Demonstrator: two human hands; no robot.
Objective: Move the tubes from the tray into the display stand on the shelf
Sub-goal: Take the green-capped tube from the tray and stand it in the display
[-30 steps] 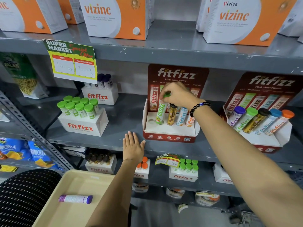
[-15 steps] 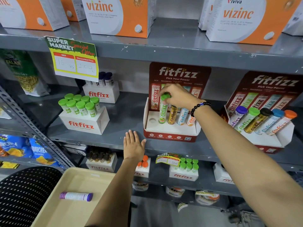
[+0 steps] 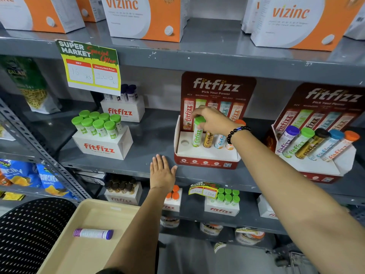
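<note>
Right then, landmark taken as the fitfizz display stand point(image 3: 205, 155) on the grey shelf point(image 3: 150, 139). Counted four tubes upright in its white insert, one round hole point(image 3: 184, 142) empty at the left end. Second slot from left: green-capped tube point(image 3: 198, 133), pinched at the cap by right hand point(image 3: 214, 120), fingers point(image 3: 197, 126) curled around the cap, base of tube down in the slot. Next along to the right: gold tube point(image 3: 207, 139), blue tube point(image 3: 219, 141), orange tube point(image 3: 230, 145), the last mostly hidden behind the wrist. Black bead bracelet point(image 3: 238, 131) on that wrist. Left hand point(image 3: 161, 174) flat on the shelf edge just left of the stand's front corner, fingers spread, holding nothing. Below and left of the stand: beige tray point(image 3: 85, 260) with one purple-capped tube point(image 3: 92, 233) lying on its side, well apart from both hands. Right of the stand: second display stand point(image 3: 324, 169), five tubes leaning in it, caps purple, green, black, blue, orange. Left of the stand: white fitfizz box point(image 3: 102, 146) with eight green-capped tubes, counted in two rows. Above left of the stand: one yellow price sign point(image 3: 89, 69) hanging from the upper shelf. Above the stand: vizinc boxes point(image 3: 146, 18), exact count unclear, cropped at the frame edge.
</note>
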